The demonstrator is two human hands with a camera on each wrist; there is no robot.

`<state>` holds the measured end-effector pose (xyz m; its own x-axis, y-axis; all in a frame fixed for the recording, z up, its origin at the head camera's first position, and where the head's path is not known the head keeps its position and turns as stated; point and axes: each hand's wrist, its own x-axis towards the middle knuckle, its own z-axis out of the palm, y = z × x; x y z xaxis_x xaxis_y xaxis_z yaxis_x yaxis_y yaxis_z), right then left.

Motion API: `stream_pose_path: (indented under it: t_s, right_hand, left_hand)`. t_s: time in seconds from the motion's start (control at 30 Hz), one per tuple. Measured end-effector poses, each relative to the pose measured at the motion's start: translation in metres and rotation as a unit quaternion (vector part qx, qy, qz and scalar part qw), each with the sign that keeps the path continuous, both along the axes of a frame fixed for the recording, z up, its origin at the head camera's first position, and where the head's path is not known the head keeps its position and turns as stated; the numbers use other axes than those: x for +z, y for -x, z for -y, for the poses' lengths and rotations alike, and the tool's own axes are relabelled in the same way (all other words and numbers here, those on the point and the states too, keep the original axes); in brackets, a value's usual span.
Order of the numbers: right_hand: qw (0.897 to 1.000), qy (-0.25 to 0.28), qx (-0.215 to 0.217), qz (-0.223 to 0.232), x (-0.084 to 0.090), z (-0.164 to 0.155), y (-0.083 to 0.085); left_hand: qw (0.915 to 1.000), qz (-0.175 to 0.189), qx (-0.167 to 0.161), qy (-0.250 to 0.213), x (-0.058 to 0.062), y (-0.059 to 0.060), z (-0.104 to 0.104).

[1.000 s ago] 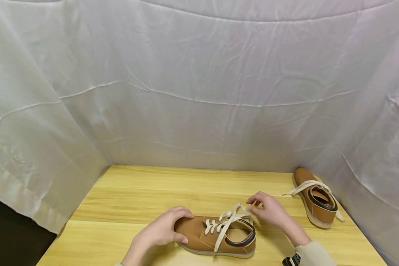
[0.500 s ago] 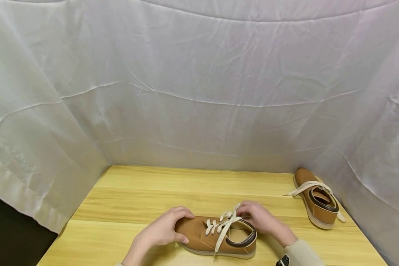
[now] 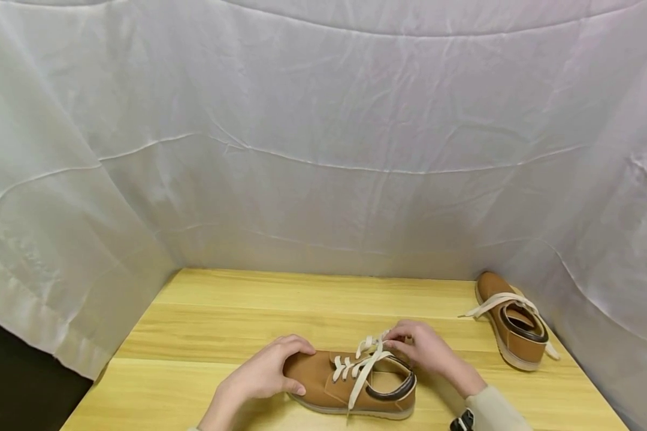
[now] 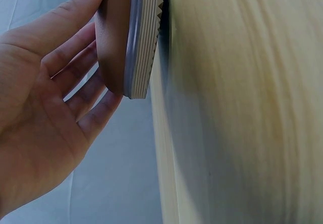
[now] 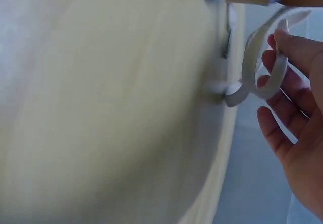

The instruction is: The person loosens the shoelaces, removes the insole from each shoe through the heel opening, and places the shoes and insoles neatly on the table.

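Tan suede forms the upper of the near shoe (image 3: 350, 383), which lies at the near middle of the counter (image 3: 210, 323), toe to the left and dark-trimmed heel collar to the right, sole flat on the wood. The left hand (image 3: 261, 374) rests over the toe cap, fingers curved across the top and thumb on the near side; the left wrist view shows the fingers (image 4: 75, 42) lying against the toe (image 4: 113, 37) just above the ribbed pale sole (image 4: 144, 37). The right hand (image 3: 423, 349) is at the far side of the shoe beside the tongue, thumb and fingertips closed in a pinch on the cream lace (image 3: 368, 359); the right wrist view shows a flat loop of lace (image 5: 262, 62) curving round the fingertips (image 5: 295, 45). A loose lace end hangs down the near flank of the shoe. A pale sleeve (image 3: 498, 413) covers the right forearm. Farther off, at the right edge of the counter, the second shoe (image 3: 509, 320) of the same make sits well apart, its laces untied and trailing on the wood. Beyond, a creased white cloth backdrop (image 3: 323, 149) encloses the counter at the far, left and right sides.
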<state>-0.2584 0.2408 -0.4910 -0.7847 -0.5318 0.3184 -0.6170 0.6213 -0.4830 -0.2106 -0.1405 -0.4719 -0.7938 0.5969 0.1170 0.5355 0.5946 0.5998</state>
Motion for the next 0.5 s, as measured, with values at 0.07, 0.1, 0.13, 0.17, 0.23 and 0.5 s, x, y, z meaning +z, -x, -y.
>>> stream_pose_path:
  t_s: [0.07,0.1,0.13,0.17,0.23,0.5]
  right_hand:
    - [1.0,0.01,-0.012,-0.006,0.003,-0.002,0.001]
    - [1.0,0.015,-0.014,-0.014,0.005,-0.004,0.001]
    - [0.999,0.019,-0.015,-0.024,0.006,-0.005,0.001]
    - [0.999,0.024,-0.015,-0.035,0.008,-0.006,0.001]
    - [0.998,0.032,-0.017,-0.059,0.01,-0.009,0.001]
    - [0.991,0.05,-0.051,-0.111,0.025,-0.018,-0.002]
  left_hand:
    - [1.0,-0.002,0.0,0.001,-0.001,0.0,0.0]
    - [1.0,-0.003,0.0,0.001,-0.001,0.0,0.0]
    - [1.0,-0.004,0.0,0.001,-0.001,0.0,0.0]
    - [1.0,-0.005,0.0,0.002,-0.001,0.0,0.0]
    - [1.0,-0.008,-0.001,0.003,-0.001,0.001,0.0]
    - [1.0,-0.008,-0.002,0.004,-0.001,0.001,0.0]
